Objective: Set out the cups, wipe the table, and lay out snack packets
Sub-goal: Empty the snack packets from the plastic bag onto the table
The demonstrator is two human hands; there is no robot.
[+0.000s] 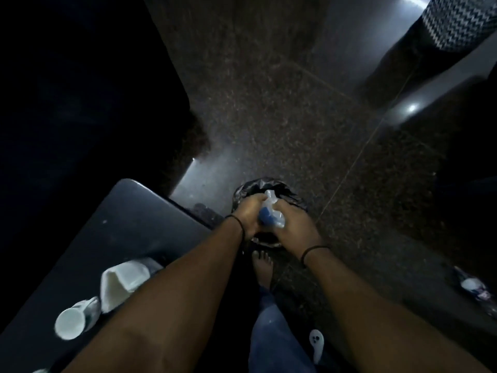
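Head view, pretty dark overall, looking straight down. Far left there's a dark table (126,211), and near its front edge a stack of white paper cups (74,319) lies tipped on its side, open mouth facing the camera. Just right of that, touching it, is a white crumpled wrapper or sleeve (122,281), also lying down, partly tucked behind the left forearm.

Off the table's right corner, both arms reach out over a small bin lined with a black bag (266,189) standing on the speckled stone floor (269,117). The left hand (248,215) and right hand (294,224) are both closed around the same thing: a clear plastic packet with something blue inside (270,214), held between them right over the bin's opening. Each wrist has a thin dark band on it.

Below the bin a bare foot (262,267) shows, with a blue-jeaned leg under it. Far right, near the picture's edge, a bit of plastic litter (474,288) lies on the floor; too blurry to say what it is.
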